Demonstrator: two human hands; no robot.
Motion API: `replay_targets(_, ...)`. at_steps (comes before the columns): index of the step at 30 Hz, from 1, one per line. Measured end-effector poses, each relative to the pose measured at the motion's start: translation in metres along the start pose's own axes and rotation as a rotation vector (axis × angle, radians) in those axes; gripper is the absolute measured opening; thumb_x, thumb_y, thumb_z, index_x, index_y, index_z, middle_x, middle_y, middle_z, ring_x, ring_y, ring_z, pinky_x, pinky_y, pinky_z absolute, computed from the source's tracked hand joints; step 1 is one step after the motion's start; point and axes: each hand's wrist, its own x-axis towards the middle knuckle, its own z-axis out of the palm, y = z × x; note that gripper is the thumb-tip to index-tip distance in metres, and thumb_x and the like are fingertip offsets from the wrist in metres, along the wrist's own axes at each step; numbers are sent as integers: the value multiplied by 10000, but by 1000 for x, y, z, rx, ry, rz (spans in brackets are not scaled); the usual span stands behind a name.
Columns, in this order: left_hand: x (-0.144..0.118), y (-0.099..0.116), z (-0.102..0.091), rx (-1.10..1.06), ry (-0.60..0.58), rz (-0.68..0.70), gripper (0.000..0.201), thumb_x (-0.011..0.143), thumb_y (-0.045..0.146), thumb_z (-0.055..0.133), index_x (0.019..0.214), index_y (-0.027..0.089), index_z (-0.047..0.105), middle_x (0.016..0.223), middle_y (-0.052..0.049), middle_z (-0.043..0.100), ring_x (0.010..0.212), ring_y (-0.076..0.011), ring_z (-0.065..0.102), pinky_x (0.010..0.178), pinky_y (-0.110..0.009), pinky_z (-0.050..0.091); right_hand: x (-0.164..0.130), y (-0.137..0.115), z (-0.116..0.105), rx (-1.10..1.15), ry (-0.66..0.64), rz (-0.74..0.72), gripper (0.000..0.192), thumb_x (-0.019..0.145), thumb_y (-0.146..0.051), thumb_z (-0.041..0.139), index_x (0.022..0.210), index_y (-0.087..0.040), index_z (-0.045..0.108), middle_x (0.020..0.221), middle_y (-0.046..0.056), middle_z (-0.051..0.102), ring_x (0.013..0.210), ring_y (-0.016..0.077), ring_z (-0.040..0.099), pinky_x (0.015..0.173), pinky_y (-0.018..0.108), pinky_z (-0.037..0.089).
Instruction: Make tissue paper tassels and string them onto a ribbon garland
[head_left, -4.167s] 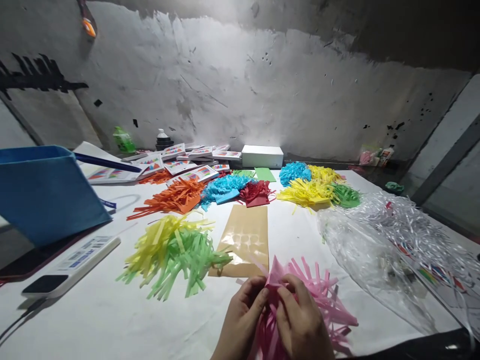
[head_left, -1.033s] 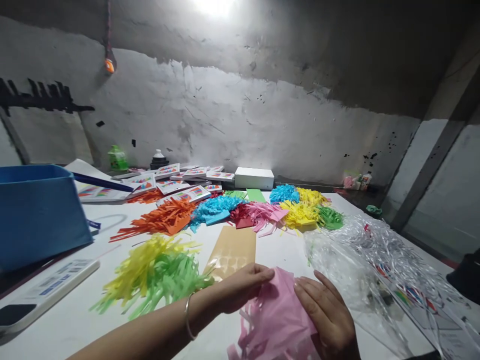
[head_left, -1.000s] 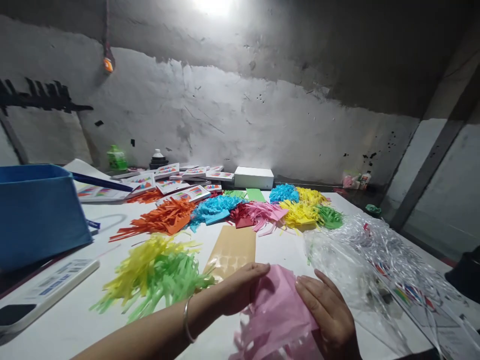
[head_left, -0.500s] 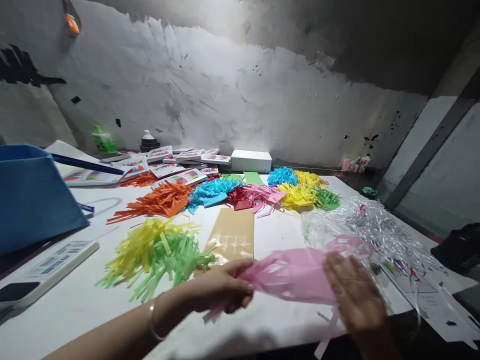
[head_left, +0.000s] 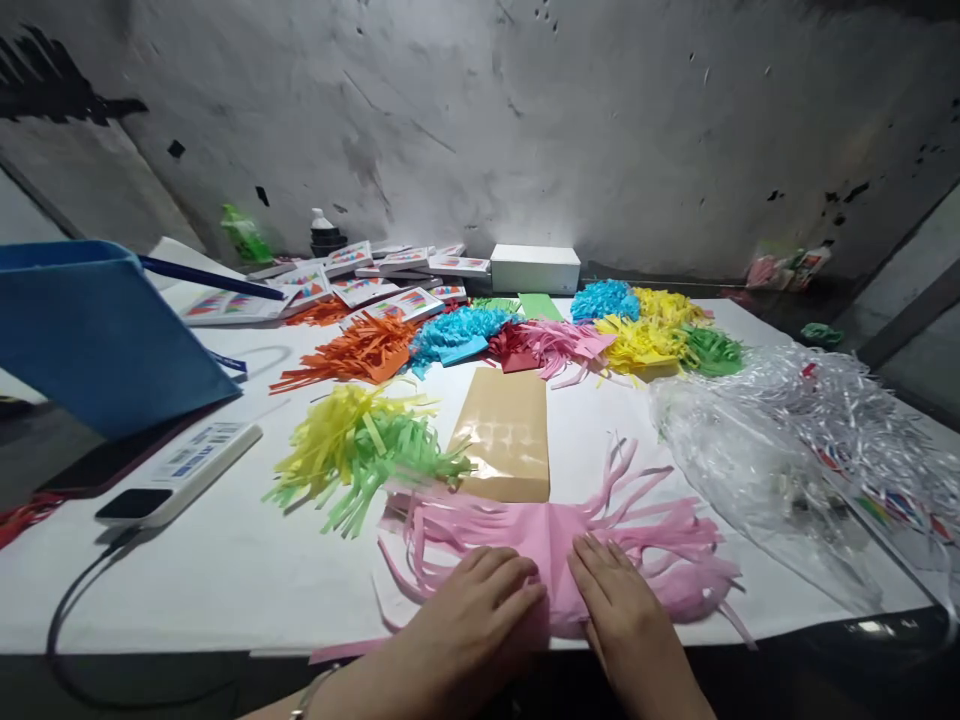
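The left hand (head_left: 484, 610) and right hand (head_left: 622, 605) lie flat, clamping nothing, on the pink fringed paper (head_left: 521, 522) at the near edge of the table (head_left: 217, 590). Even pressure outward from its middle crease (head_left: 550, 535) should smooth it well.

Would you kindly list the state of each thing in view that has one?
Pink fringed paper: spread out
Left hand: open, on the paper
Right hand: likewise
Blue rectangular container: open-topped
White rectangular device: black cable attached
Tan rectangular sheet: lying flat
White oblong box: closed
Clear plastic bag: crumpled
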Motion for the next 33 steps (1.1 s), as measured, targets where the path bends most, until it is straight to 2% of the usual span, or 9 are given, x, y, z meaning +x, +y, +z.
replay_targets(3, 7, 8, 23, 65, 7, 30, 102, 900, 136, 572, 977, 197, 599, 951, -67, 679, 870, -225, 585, 800, -368, 469, 3, 2, -18, 0, -86, -66, 564, 770, -12, 462, 1300, -132, 612, 1313, 96, 661, 1239, 229, 603, 1116, 415, 440)
replay_targets(8, 6, 0, 16, -15, -16, 56, 70, 936, 135, 560, 973, 184, 594, 1001, -50, 690, 883, -214, 566, 794, -352, 439, 11, 5, -45, 162, -72, -216, 242, 903, -109, 571, 1105, -172, 689, 1134, 55, 739, 1154, 189, 645, 1157, 405, 385)
replay_targets(11, 3, -2, 11, -67, -37, 36, 93, 960, 113, 531, 964, 185, 590, 1052, -45, 691, 917, -207, 561, 817, -346, 432, 14, 3, -49, 269, -66, -157, 159, 917, -126, 579, 1001, -192, 698, 1042, 21, 750, 1077, 160, 666, 1153, 363, 385)
replay_targets(17, 1, -2, 15, -135, -10, 11, 139, 951, 65, 519, 973, 185, 586, 1078, -36, 697, 942, -204, 562, 827, -350, 430, 16, 1, -52, 322, -75, -102, 208, 905, -32, 521, 972, -164, 666, 969, 34, 742, 1043, 131, 667, 1171, 320, 338)
replay_targets(24, 3, -1, 14, -148, -24, -20, 136, 942, 72, 528, 938, 196, 585, 1043, -34, 697, 929, -208, 573, 816, -357, 437, 12, 12, -57, 296, -135, -134, 270, 897, -8, 478, 1033, -170, 646, 1026, 60, 728, 1064, 173, 652, 1076, 376, 445)
replay_targets(27, 4, 1, 15, -140, -26, -38, 70, 900, 147, 617, 944, 193, 588, 1017, -44, 699, 914, -230, 574, 803, -377, 454, 12, 9, -58, 334, -135, -25, 244, 904, -17, 469, 1002, -187, 614, 972, 49, 712, 987, 166, 660, 1019, 367, 479)
replay_targets(29, 5, 2, 17, -119, -25, -65, 171, 851, 206, 689, 992, 187, 594, 1008, -55, 700, 910, -254, 571, 794, -397, 467, 14, 5, -58, 362, -182, 75, 200, 912, -45, 476, 962, -202, 589, 938, 40, 696, 931, 165, 659, 938, 349, 516)
replay_targets(31, 6, 2, 21, -99, -19, -78, 171, 855, 155, 661, 1012, 185, 600, 1008, -54, 706, 907, -255, 572, 790, -398, 471, 16, 0, -56, 333, -200, 129, 166, 915, -65, 483, 928, -202, 576, 939, 46, 690, 909, 176, 655, 895, 359, 519)
replay_targets(33, 7, 0, 23, -94, -5, -80, 181, 875, 47, 574, 989, 184, 607, 1004, -46, 714, 899, -238, 580, 796, -381, 470, 18, -4, -51, 233, -150, 88, 154, 923, -80, 489, 984, -172, 597, 1034, 84, 701, 993, 215, 651, 968, 424, 468)
